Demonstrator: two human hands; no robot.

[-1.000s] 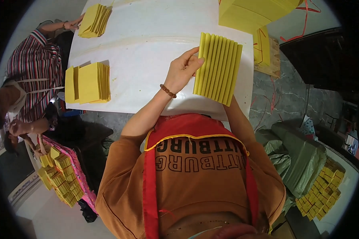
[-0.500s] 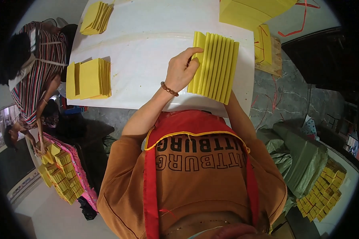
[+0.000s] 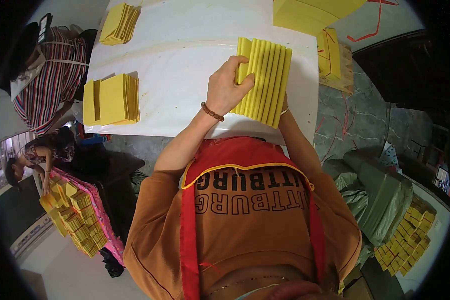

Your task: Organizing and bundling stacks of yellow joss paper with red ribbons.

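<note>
A stack of folded yellow paper [image 3: 267, 85] is held tilted above the white table, its rounded folds facing up in a row. My left hand [image 3: 230, 84], with a brown bead bracelet on the wrist, is closed on the stack's left side, with thumb and forefinger showing at the leftmost fold. My right hand [image 3: 285, 103] reaches up behind the stack's right side and supports it from there. Its fingers are hidden by the paper; only a sliver near the wrist shows.
On the white table [image 3: 185, 65], yellow paper piles [image 3: 119, 100] lie at left, a big yellow block [image 3: 315, 12] at far right. Another bundle [image 3: 329, 55] rests on a pallet. Left, two people stand beside heaped yellow bundles [image 3: 82, 215]. Green sheeting [image 3: 375, 192] and more bundles [image 3: 407, 235] are at right.
The stack has shifted slightly left with both hands. My left thumb now lies further over the folds. At the left, one person has straightened up and another now shows bent by the heaped bundles.
</note>
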